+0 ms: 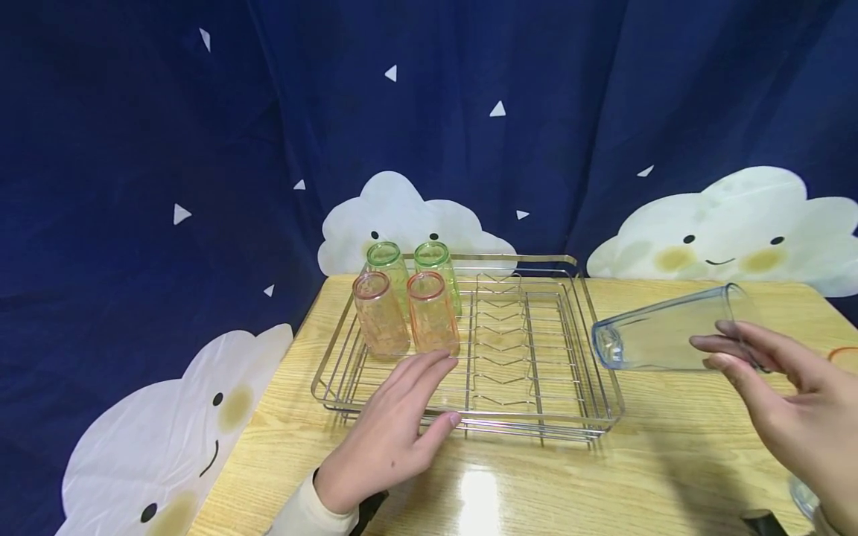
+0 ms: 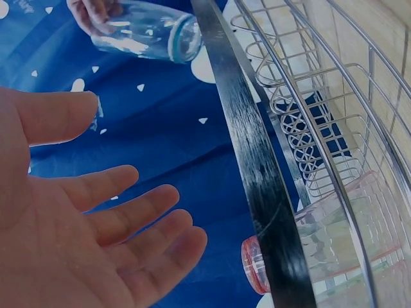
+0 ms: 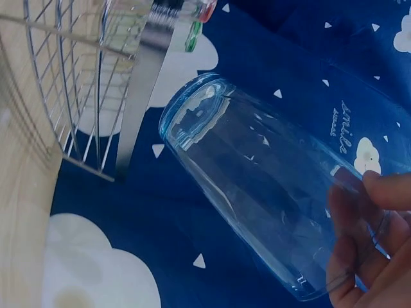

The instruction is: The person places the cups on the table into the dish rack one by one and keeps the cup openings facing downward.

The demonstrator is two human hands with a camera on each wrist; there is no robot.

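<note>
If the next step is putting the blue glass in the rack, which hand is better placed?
Likely the right hand: it holds the blue glass by its open end, beside the wire rack. The left hand is empty, away from the glass.

It looks homelike; a cloud-print curtain (image 1: pixel 429 134) hangs behind a wood-grain table (image 1: pixel 556 491) with a dish rack (image 1: pixel 523 418).
</note>
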